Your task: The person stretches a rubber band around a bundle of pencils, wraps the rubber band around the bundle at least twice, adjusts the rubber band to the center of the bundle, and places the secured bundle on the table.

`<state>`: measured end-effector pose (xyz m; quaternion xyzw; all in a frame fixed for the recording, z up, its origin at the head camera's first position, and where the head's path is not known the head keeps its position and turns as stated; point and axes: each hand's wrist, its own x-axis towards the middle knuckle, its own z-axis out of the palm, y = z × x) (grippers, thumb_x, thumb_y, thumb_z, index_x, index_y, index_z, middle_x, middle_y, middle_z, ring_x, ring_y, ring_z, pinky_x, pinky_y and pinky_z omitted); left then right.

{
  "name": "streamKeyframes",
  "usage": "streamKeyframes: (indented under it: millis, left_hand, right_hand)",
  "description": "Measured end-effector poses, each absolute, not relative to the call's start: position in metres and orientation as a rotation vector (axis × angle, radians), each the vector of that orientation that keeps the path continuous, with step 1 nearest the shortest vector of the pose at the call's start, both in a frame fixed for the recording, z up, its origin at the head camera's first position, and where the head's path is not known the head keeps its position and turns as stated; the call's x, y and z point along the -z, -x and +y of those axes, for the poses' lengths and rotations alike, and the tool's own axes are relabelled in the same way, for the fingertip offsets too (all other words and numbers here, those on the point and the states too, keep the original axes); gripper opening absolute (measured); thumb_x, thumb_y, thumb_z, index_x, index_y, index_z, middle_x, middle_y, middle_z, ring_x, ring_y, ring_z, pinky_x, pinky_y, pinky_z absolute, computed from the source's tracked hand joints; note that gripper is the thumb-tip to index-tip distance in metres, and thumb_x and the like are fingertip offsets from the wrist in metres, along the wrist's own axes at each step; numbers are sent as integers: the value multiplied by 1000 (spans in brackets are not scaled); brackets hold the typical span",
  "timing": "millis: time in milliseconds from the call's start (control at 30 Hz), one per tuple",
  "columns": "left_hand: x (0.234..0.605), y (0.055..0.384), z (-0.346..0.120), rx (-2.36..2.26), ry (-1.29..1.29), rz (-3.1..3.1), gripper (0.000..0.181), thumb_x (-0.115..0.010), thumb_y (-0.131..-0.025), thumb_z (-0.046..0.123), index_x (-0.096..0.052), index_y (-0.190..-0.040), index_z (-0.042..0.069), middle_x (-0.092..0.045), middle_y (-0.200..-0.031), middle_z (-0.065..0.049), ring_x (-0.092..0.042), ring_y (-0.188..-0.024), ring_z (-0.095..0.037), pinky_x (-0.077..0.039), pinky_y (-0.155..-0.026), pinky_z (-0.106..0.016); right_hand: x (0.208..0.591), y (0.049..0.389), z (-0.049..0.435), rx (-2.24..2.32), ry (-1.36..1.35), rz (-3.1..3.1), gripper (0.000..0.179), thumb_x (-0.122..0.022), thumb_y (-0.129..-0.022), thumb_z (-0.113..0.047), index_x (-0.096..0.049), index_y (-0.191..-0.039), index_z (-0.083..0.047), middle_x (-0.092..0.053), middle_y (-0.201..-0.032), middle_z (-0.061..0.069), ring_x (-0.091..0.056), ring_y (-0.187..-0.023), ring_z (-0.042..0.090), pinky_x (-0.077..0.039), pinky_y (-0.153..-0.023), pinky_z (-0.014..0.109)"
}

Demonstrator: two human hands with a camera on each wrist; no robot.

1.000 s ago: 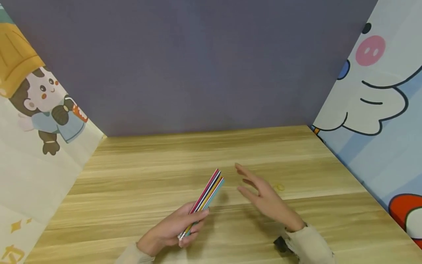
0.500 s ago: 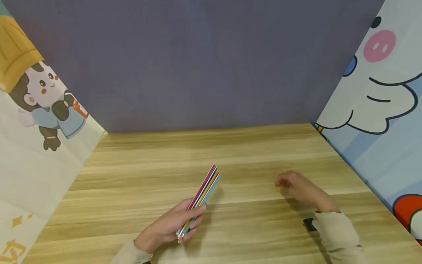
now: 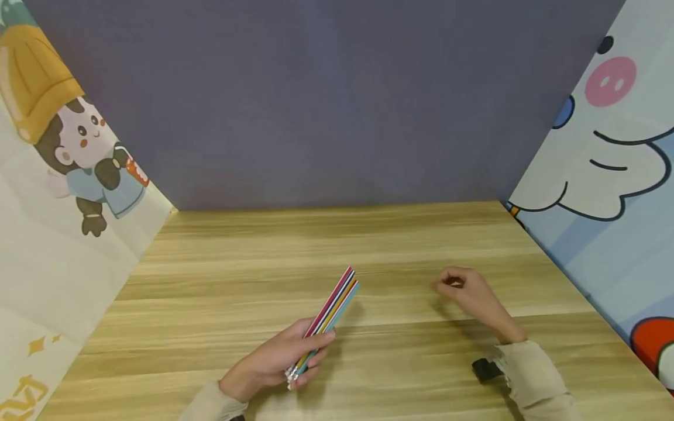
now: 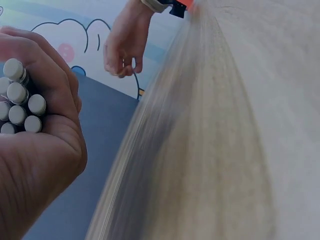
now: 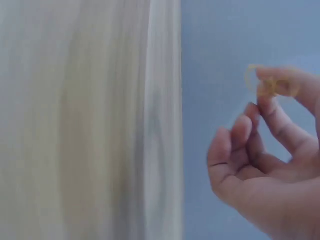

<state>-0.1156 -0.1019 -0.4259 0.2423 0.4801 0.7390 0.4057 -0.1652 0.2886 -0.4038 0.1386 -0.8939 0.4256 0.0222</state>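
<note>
My left hand (image 3: 286, 354) grips a bundle of striped pencils (image 3: 334, 304), tilted with their plain ends up and away to the right. In the left wrist view their white eraser ends (image 4: 17, 93) poke out of the fist in a cluster. To the right, just above the wooden table, my right hand (image 3: 471, 294) pinches a thin yellow rubber band (image 5: 274, 87) between thumb and forefinger. The band looks twisted and blurred in the right wrist view; in the head view it is too small to make out. A wide gap separates the two hands.
The wood-grain table (image 3: 253, 257) lies under both hands. A dark grey panel (image 3: 337, 105) closes off the back. Cartoon-printed walls stand at the left (image 3: 31, 280) and right (image 3: 595, 251). A black strap piece (image 3: 485, 371) sits at my right sleeve.
My right hand went from beside the pencils rightward to the rubber band on the table, pinched it and lifted it slightly. The left hand keeps its hold on the pencils in nearly the same place.
</note>
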Motion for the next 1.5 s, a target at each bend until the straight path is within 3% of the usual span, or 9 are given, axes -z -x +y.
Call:
streamKeyframes:
  millis: [267, 400, 500, 633, 800, 1000, 1133, 1300, 1500]
  left_hand:
    - [425, 115, -100, -1860, -582, 1246, 48, -40, -109, 21, -20, -137, -13, -45, -63, 6, -48, -39, -5, -32, -29, -22]
    - [424, 114, -99, -1874, -593, 1249, 47, -39, -109, 21, -21, -139, -10, -46, -64, 5, -47, -40, -5, -32, -29, -23]
    - [422, 114, -97, -1896, -596, 1266, 34, -39, -109, 20, -31, -128, -7, -47, -66, 5, -47, -40, -4, -33, -30, -21]
    - [419, 112, -93, -1950, -536, 1353, 23, -43, -108, 22, -37, -113, 1, -46, -68, 6, -44, -41, -3, -36, -32, -19]
    - [416, 110, -87, -1997, -498, 1405, 30, -46, -108, 24, -38, -121, -2, -44, -66, 6, -41, -41, -3, -36, -32, -19]
    - [418, 105, -81, -1993, -580, 1352, 30, -43, -108, 18, -41, -130, -2, -45, -66, 7, -44, -42, -2, -37, -34, -16]
    - [419, 103, -79, -1959, -599, 1351, 20, -46, -107, 15, -44, -118, -2, -46, -65, 6, -45, -40, -2, -36, -33, -18]
    - [419, 101, -79, -1918, -606, 1341, 17, -44, -107, 15, -42, -107, -2, -45, -61, 7, -44, -39, -2, -34, -31, -19]
    - [418, 100, -80, -1930, -532, 1331, 17, -45, -107, 20, -41, -105, 3, -41, -60, 8, -39, -39, -1, -32, -31, -18]
  right_hand:
    - [410, 158, 258, -2136, -519, -2479, 17, -63, -100, -17, -61, -100, 0, -62, -96, 8, -59, -91, 29, -53, -84, 38]
    - [411, 153, 243, -2528, -654, -2252, 11, -53, -103, -7, -63, -96, -7, -62, -94, 1, -58, -90, 23, -52, -86, 37]
    - [413, 148, 232, -2560, -627, -2224, 12, -56, -101, -5, -65, -96, -9, -66, -95, 0, -62, -90, 16, -54, -87, 34]
    - [413, 136, 210, -2434, -645, -2370, 18, -62, -99, -10, -66, -105, 6, -70, -98, 10, -68, -92, 23, -57, -89, 42]
    - [409, 120, 179, -2423, -792, -2440, 32, -62, -99, -13, -60, -111, 17, -71, -101, 19, -68, -94, 31, -58, -85, 44]
    - [407, 112, 160, -2448, -956, -2433, 24, -60, -100, -10, -64, -110, 11, -70, -102, 24, -68, -97, 26, -58, -83, 39]
    - [410, 110, 156, -2481, -1019, -2408, 22, -58, -100, -9, -66, -110, 9, -72, -100, 18, -69, -97, 23, -58, -84, 42]
    - [413, 109, 156, -2562, -961, -2340, 17, -58, -100, -7, -67, -104, 6, -72, -93, 6, -66, -87, 16, -56, -79, 32]
    - [407, 109, 161, -2981, -981, -1911, 29, -42, -103, -2, -66, -88, -6, -67, -93, 0, -59, -96, 16, -44, -100, 35]
